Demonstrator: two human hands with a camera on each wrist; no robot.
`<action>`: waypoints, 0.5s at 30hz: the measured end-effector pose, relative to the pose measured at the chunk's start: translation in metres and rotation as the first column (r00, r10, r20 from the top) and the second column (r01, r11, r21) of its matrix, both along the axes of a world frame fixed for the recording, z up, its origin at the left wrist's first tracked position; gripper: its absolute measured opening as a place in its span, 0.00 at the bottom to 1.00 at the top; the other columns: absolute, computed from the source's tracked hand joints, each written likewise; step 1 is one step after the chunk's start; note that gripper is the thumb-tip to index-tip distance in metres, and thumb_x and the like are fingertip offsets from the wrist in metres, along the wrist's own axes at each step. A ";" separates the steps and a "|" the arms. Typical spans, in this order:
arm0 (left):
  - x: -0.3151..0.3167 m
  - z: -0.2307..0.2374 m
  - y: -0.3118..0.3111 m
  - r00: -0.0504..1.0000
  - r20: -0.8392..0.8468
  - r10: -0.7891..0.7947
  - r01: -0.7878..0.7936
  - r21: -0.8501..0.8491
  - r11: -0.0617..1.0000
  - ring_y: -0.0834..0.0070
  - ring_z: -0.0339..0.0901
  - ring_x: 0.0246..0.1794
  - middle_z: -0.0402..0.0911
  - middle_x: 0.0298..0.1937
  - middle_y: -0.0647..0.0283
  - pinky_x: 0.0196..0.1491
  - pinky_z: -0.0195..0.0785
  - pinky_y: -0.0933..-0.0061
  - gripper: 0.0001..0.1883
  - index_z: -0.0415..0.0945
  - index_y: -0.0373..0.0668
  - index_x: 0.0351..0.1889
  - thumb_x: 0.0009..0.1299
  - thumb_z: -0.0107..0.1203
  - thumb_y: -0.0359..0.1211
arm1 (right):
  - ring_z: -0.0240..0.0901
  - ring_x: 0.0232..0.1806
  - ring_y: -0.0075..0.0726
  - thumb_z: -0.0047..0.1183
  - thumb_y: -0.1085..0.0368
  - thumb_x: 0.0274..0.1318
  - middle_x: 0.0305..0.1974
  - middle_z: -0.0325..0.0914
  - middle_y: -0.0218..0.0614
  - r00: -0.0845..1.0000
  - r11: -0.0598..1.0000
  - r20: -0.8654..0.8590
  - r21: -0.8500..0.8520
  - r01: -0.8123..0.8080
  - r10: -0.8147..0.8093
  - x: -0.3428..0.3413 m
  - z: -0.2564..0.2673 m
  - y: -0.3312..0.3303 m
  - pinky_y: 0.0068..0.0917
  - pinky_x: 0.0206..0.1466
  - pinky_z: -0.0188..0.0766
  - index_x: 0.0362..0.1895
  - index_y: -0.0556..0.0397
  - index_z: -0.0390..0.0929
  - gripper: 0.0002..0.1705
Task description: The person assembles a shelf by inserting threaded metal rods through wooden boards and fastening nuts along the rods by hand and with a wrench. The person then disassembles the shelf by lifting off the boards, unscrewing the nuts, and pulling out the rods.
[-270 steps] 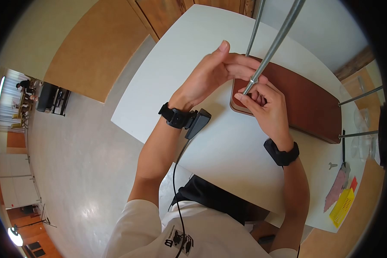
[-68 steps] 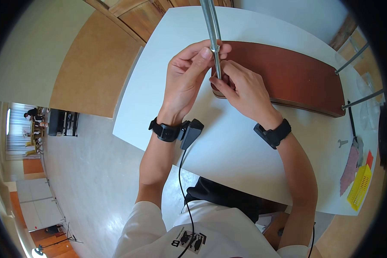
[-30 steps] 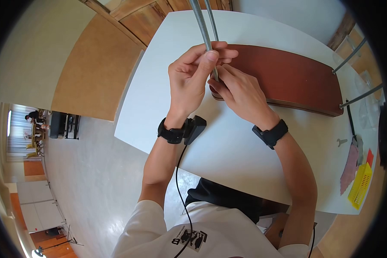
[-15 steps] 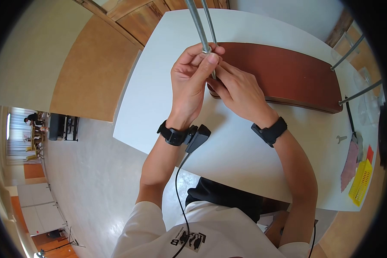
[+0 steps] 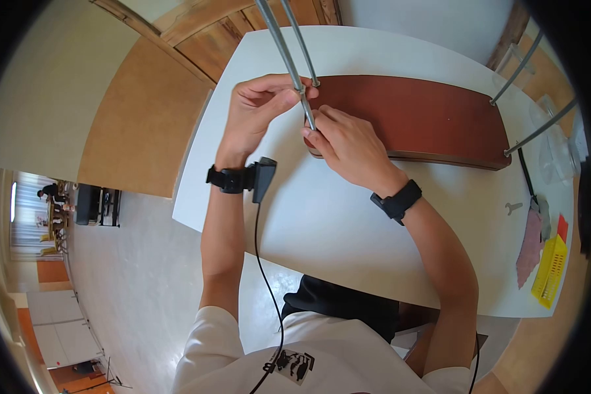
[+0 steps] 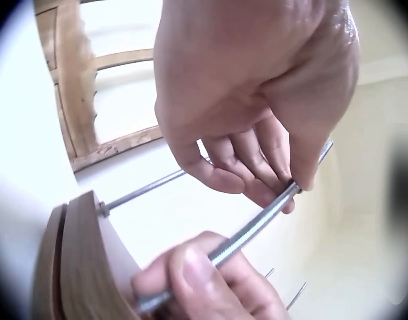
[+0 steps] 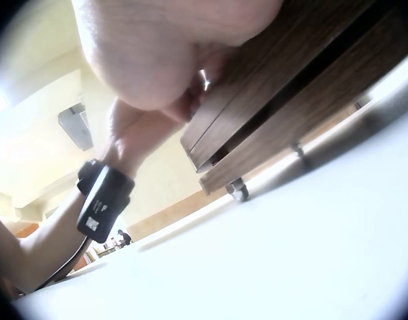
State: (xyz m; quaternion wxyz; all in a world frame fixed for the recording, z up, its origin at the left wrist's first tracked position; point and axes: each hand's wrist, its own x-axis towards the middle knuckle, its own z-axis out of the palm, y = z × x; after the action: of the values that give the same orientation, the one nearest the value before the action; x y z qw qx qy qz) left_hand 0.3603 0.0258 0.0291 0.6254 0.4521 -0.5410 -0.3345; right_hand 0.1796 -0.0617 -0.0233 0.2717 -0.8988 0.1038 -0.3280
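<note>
Drawn away from the right hand since the last frame, our left hand [image 5: 246, 117], at 11 o'clock, bares more of the threaded metal rod [image 5: 282, 49] between the two. We pinch the rod between thumb and fingertip beside a small nut [image 6: 297, 189]. The rod stands at the near-left corner of the reddish-brown wooden board [image 5: 414, 121], near 12 o'clock, its long axis running 5 to 11, upper length toward 11. At 2 o'clock, our right hand [image 5: 358, 148] grips its lower end, thumb against curled fingers.
</note>
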 end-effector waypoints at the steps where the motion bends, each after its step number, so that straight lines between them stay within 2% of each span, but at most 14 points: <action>1: 0.003 0.007 -0.001 1.000 0.002 -0.007 0.007 -0.003 1.000 0.66 0.85 0.49 0.87 0.46 0.57 0.58 0.76 0.61 0.12 0.85 0.35 0.49 0.72 0.66 0.32 | 0.76 0.32 0.51 0.50 0.60 0.72 0.32 0.74 0.40 1.000 1.000 -0.019 0.021 -0.008 0.008 -0.001 0.000 0.000 0.48 0.36 0.72 0.38 0.58 0.75 0.13; 3: 0.010 0.019 -0.002 0.975 0.221 -0.035 0.031 0.023 0.999 0.64 0.87 0.46 0.87 0.46 0.57 0.55 0.79 0.60 0.11 0.85 0.36 0.49 0.70 0.67 0.28 | 0.76 0.32 0.51 0.50 0.60 0.72 0.32 0.74 0.40 1.000 1.000 -0.018 0.027 -0.003 0.004 -0.001 0.000 0.000 0.47 0.35 0.72 0.38 0.57 0.75 0.13; 4: 0.010 0.025 -0.003 0.965 0.259 -0.034 0.031 0.016 0.999 0.62 0.88 0.45 0.88 0.45 0.57 0.53 0.81 0.60 0.10 0.86 0.35 0.48 0.69 0.66 0.24 | 0.76 0.31 0.51 0.50 0.60 0.73 0.32 0.74 0.40 1.000 0.999 -0.018 0.033 -0.007 0.007 -0.001 0.001 0.000 0.47 0.35 0.72 0.38 0.57 0.75 0.13; 5: 0.012 0.031 -0.004 0.965 0.260 -0.041 0.038 0.015 0.999 0.62 0.88 0.45 0.88 0.45 0.57 0.53 0.81 0.60 0.10 0.86 0.35 0.48 0.69 0.66 0.24 | 0.76 0.31 0.51 0.50 0.60 0.73 0.32 0.74 0.40 1.000 0.999 -0.016 0.032 0.000 0.001 -0.001 0.001 0.000 0.47 0.35 0.72 0.38 0.57 0.75 0.13; 7: 0.016 0.041 -0.005 0.953 0.281 -0.115 0.081 0.130 0.988 0.62 0.88 0.46 0.88 0.46 0.57 0.54 0.80 0.61 0.11 0.85 0.35 0.48 0.68 0.66 0.23 | 0.76 0.31 0.50 0.50 0.60 0.73 0.32 0.75 0.40 0.999 0.999 -0.036 0.032 -0.005 0.006 -0.001 0.001 -0.001 0.46 0.34 0.73 0.38 0.58 0.75 0.13; 8: 0.017 0.046 -0.007 0.947 0.277 -0.163 0.122 0.162 0.979 0.64 0.87 0.48 0.88 0.47 0.57 0.51 0.80 0.66 0.10 0.85 0.36 0.48 0.70 0.64 0.24 | 0.76 0.31 0.50 0.50 0.60 0.73 0.32 0.75 0.40 0.999 0.999 -0.040 0.032 0.002 0.000 -0.001 0.000 -0.001 0.46 0.34 0.73 0.38 0.58 0.75 0.13; 9: 0.019 0.053 -0.007 0.947 0.272 -0.169 0.128 0.160 0.979 0.64 0.87 0.48 0.88 0.47 0.57 0.51 0.80 0.66 0.10 0.85 0.36 0.48 0.70 0.64 0.24 | 0.77 0.31 0.49 0.50 0.61 0.72 0.32 0.75 0.40 0.999 1.000 -0.031 0.004 0.006 -0.006 -0.001 -0.001 -0.002 0.45 0.34 0.73 0.38 0.58 0.75 0.13; 11: 0.022 0.069 -0.008 0.877 0.394 -0.274 0.138 0.340 0.930 0.65 0.86 0.50 0.87 0.49 0.55 0.47 0.77 0.70 0.09 0.85 0.35 0.49 0.73 0.61 0.26 | 0.77 0.31 0.48 0.51 0.61 0.72 0.32 0.75 0.40 0.999 1.000 -0.030 -0.024 0.016 -0.016 0.001 -0.001 -0.001 0.45 0.34 0.73 0.38 0.59 0.75 0.13; 12: 0.022 0.068 -0.009 0.866 0.371 -0.336 0.232 0.297 0.926 0.67 0.86 0.49 0.87 0.49 0.54 0.45 0.75 0.71 0.09 0.85 0.34 0.49 0.75 0.59 0.27 | 0.77 0.31 0.49 0.51 0.61 0.72 0.33 0.75 0.40 1.000 0.999 -0.025 -0.033 0.009 -0.010 0.000 0.000 -0.001 0.45 0.34 0.73 0.39 0.59 0.75 0.13; 15: 0.029 0.063 -0.014 0.884 0.299 -0.359 0.282 0.270 0.921 0.67 0.86 0.49 0.87 0.50 0.53 0.46 0.76 0.69 0.09 0.85 0.33 0.48 0.74 0.60 0.27 | 0.77 0.32 0.49 0.52 0.61 0.71 0.33 0.75 0.40 1.000 1.000 -0.007 -0.032 -0.001 0.000 0.000 0.001 -0.001 0.45 0.34 0.73 0.39 0.60 0.75 0.13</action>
State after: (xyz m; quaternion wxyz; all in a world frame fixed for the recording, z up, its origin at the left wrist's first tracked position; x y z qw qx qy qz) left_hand 0.3896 0.0116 0.0923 0.4037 0.4730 -0.6689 -0.4072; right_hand 0.1792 -0.0629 -0.0226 0.2572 -0.9041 0.0993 -0.3265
